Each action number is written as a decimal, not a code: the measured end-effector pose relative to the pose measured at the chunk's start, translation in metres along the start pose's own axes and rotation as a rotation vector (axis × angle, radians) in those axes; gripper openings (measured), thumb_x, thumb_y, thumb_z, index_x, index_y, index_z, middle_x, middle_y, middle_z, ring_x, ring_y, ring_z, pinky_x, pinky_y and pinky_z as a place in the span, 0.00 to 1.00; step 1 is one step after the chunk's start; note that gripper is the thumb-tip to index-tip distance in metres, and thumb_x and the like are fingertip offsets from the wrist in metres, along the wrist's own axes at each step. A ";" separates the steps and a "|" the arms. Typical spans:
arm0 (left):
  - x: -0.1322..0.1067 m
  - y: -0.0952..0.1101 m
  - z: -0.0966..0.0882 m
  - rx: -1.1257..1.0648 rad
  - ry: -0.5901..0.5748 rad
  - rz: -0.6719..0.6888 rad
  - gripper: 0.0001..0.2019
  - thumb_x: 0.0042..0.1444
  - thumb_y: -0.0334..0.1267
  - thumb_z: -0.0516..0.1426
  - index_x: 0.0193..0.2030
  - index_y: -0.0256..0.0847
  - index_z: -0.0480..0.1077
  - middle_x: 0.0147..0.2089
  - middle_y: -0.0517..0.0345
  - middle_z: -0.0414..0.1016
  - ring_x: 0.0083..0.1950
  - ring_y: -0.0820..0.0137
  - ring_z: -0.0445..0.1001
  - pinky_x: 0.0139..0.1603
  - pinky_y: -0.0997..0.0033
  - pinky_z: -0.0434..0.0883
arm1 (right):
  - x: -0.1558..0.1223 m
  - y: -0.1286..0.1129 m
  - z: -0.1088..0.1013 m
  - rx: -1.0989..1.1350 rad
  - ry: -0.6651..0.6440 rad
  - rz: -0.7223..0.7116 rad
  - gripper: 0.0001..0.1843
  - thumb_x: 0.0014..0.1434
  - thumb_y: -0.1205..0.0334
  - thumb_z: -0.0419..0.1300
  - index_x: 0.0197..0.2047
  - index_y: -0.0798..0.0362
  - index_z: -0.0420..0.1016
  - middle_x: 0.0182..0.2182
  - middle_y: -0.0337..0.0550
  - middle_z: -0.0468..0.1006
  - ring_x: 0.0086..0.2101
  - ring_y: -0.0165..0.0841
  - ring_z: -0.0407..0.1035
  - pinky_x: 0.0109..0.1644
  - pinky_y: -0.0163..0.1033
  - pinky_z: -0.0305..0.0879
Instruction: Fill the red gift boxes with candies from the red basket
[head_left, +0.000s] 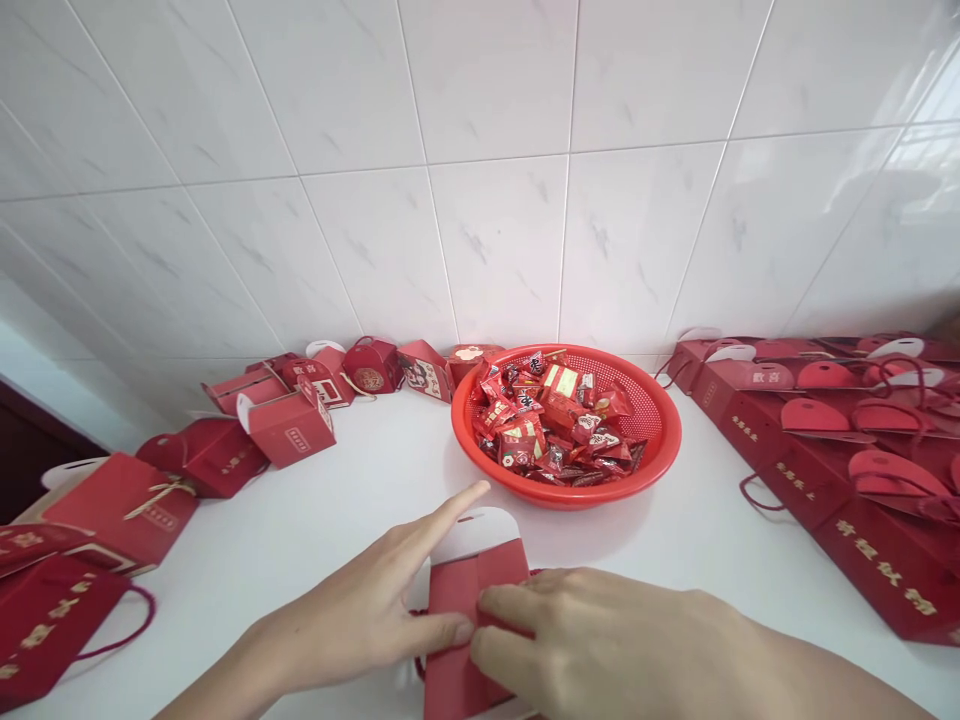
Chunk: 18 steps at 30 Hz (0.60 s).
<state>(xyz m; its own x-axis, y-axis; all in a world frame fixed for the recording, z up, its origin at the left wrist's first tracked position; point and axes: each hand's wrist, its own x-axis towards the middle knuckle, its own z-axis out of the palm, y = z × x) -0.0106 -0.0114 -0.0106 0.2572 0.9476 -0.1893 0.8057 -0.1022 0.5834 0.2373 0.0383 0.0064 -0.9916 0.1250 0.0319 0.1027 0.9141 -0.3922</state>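
Red box [457,590] at the lower centre of the view, lying on the table [341,535] directly before you and between your two hands. Its rounded white flap [491,538], pierced by a slot, extends from the far end toward the basket, and parts of a dark red cord [418,667] show at its sides. Your left hand [371,595] is unclenched: the thumb lies on the red panel, while the index finger stretches forward past the edge of the flap. Your right hand [600,635] has its fingers bent onto the same panel, opposite your left thumb; whether they pinch the card or only press it, you cannot tell, since the hand hides part of the box. Just beyond the flap stands a red plastic basket [651,405] with perforated walls, bearing a heap of small wrapped packets [555,415]. To your left, assorted red boxes [292,430] curve from the near edge of the view toward the basket. To your right, more boxes with gold lettering [825,510] stand packed together, their rounded flaps uppermost. White, grey-veined tiles [499,235] cover the wall behind.
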 end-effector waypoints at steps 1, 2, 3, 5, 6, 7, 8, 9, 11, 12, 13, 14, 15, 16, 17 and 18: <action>0.000 0.001 0.000 -0.005 -0.001 -0.001 0.45 0.57 0.50 0.64 0.76 0.57 0.47 0.75 0.53 0.57 0.73 0.50 0.61 0.68 0.52 0.67 | 0.001 0.000 0.001 -0.017 0.002 0.005 0.10 0.71 0.60 0.55 0.50 0.55 0.72 0.41 0.47 0.77 0.37 0.34 0.74 0.35 0.36 0.64; 0.000 0.003 0.000 -0.008 -0.002 -0.005 0.43 0.57 0.50 0.64 0.75 0.56 0.50 0.74 0.53 0.60 0.72 0.50 0.62 0.67 0.53 0.67 | 0.003 0.000 0.002 -0.040 0.005 0.012 0.11 0.71 0.58 0.55 0.50 0.55 0.72 0.40 0.47 0.78 0.36 0.34 0.74 0.35 0.36 0.64; 0.001 0.004 0.001 -0.011 -0.004 -0.005 0.40 0.57 0.48 0.65 0.73 0.56 0.55 0.72 0.53 0.63 0.70 0.51 0.64 0.66 0.55 0.68 | 0.004 0.001 0.003 -0.063 0.006 0.016 0.12 0.71 0.56 0.55 0.49 0.55 0.72 0.39 0.46 0.78 0.36 0.34 0.74 0.34 0.36 0.64; 0.001 0.008 0.001 -0.022 -0.007 0.022 0.30 0.57 0.45 0.64 0.67 0.53 0.64 0.67 0.54 0.70 0.66 0.54 0.69 0.64 0.58 0.69 | 0.006 0.001 0.004 -0.089 0.006 0.010 0.12 0.71 0.55 0.55 0.47 0.55 0.73 0.38 0.46 0.78 0.35 0.34 0.73 0.33 0.36 0.63; 0.002 0.010 0.001 -0.029 -0.007 0.048 0.26 0.58 0.43 0.64 0.63 0.51 0.68 0.63 0.55 0.73 0.64 0.56 0.71 0.63 0.61 0.70 | 0.007 0.001 0.004 -0.100 0.007 0.005 0.11 0.71 0.56 0.56 0.46 0.55 0.73 0.37 0.46 0.78 0.34 0.34 0.73 0.33 0.36 0.62; 0.002 0.012 0.001 -0.037 -0.013 0.078 0.21 0.58 0.42 0.64 0.59 0.50 0.70 0.61 0.56 0.74 0.62 0.57 0.73 0.62 0.63 0.71 | 0.007 0.002 0.003 -0.109 0.009 -0.001 0.10 0.70 0.57 0.56 0.44 0.55 0.73 0.36 0.45 0.78 0.34 0.34 0.73 0.32 0.36 0.62; 0.003 0.013 0.001 -0.042 -0.017 0.106 0.17 0.59 0.41 0.63 0.55 0.48 0.72 0.59 0.56 0.75 0.60 0.59 0.74 0.60 0.65 0.72 | 0.007 0.002 0.002 -0.118 0.007 -0.009 0.09 0.70 0.59 0.57 0.44 0.56 0.73 0.36 0.45 0.79 0.33 0.33 0.73 0.32 0.37 0.61; 0.003 0.015 0.001 -0.043 -0.019 0.130 0.15 0.59 0.40 0.63 0.52 0.47 0.73 0.58 0.56 0.76 0.59 0.59 0.75 0.58 0.66 0.73 | 0.007 0.002 0.000 -0.127 0.005 -0.015 0.07 0.70 0.60 0.57 0.43 0.56 0.73 0.36 0.44 0.79 0.33 0.33 0.73 0.31 0.37 0.60; 0.002 0.016 0.000 -0.029 -0.010 0.161 0.12 0.59 0.40 0.62 0.50 0.46 0.74 0.58 0.55 0.75 0.58 0.60 0.75 0.56 0.67 0.73 | 0.007 0.002 -0.003 -0.144 -0.001 -0.025 0.05 0.68 0.62 0.59 0.42 0.56 0.72 0.37 0.42 0.79 0.32 0.32 0.73 0.30 0.38 0.58; 0.002 0.016 -0.001 -0.015 -0.004 0.175 0.12 0.60 0.40 0.62 0.50 0.46 0.74 0.59 0.54 0.75 0.58 0.59 0.75 0.56 0.68 0.73 | 0.006 0.003 -0.004 -0.153 0.000 -0.028 0.04 0.68 0.63 0.60 0.42 0.56 0.72 0.37 0.42 0.79 0.32 0.32 0.73 0.29 0.38 0.57; 0.001 0.016 -0.002 0.001 0.003 0.190 0.12 0.60 0.40 0.61 0.51 0.46 0.75 0.60 0.54 0.75 0.59 0.59 0.75 0.57 0.67 0.73 | 0.006 0.003 -0.004 -0.162 0.004 -0.030 0.04 0.67 0.64 0.60 0.42 0.55 0.71 0.37 0.41 0.79 0.32 0.32 0.73 0.29 0.38 0.57; 0.000 0.015 -0.003 0.018 0.009 0.202 0.13 0.60 0.40 0.61 0.52 0.46 0.75 0.61 0.54 0.74 0.60 0.58 0.74 0.58 0.67 0.73 | 0.005 0.003 -0.003 -0.176 0.014 -0.035 0.03 0.67 0.65 0.60 0.41 0.55 0.71 0.37 0.41 0.79 0.32 0.32 0.73 0.29 0.38 0.56; 0.000 0.015 -0.003 0.031 0.008 0.212 0.13 0.61 0.40 0.60 0.52 0.46 0.75 0.62 0.54 0.74 0.61 0.58 0.73 0.60 0.66 0.72 | 0.005 0.004 -0.003 -0.194 0.028 -0.039 0.02 0.67 0.66 0.60 0.41 0.55 0.71 0.36 0.41 0.79 0.32 0.32 0.73 0.30 0.38 0.56; -0.001 0.015 -0.004 0.040 -0.001 0.217 0.13 0.62 0.40 0.59 0.53 0.47 0.75 0.63 0.54 0.73 0.62 0.58 0.73 0.61 0.66 0.71 | 0.005 0.004 -0.002 -0.212 0.042 -0.038 0.02 0.66 0.67 0.60 0.40 0.55 0.70 0.36 0.41 0.80 0.33 0.32 0.73 0.30 0.38 0.56; -0.002 0.016 -0.005 0.041 -0.017 0.215 0.13 0.63 0.41 0.58 0.53 0.47 0.75 0.63 0.54 0.73 0.62 0.58 0.73 0.62 0.65 0.70 | 0.005 0.004 -0.001 -0.231 0.057 -0.033 0.02 0.66 0.68 0.60 0.40 0.55 0.71 0.36 0.41 0.80 0.33 0.32 0.73 0.30 0.39 0.56; -0.002 0.017 -0.005 0.036 -0.038 0.207 0.13 0.64 0.42 0.57 0.54 0.47 0.75 0.62 0.54 0.74 0.62 0.59 0.73 0.62 0.65 0.70 | 0.006 0.003 -0.001 -0.245 0.069 -0.020 0.02 0.66 0.68 0.61 0.40 0.55 0.71 0.36 0.42 0.80 0.33 0.33 0.74 0.31 0.39 0.56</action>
<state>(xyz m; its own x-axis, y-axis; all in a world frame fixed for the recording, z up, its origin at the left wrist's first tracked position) -0.0003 -0.0138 0.0037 0.4386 0.8933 -0.0983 0.7519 -0.3048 0.5846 0.2320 0.0424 0.0058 -0.9868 0.1246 0.1035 0.1075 0.9817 -0.1570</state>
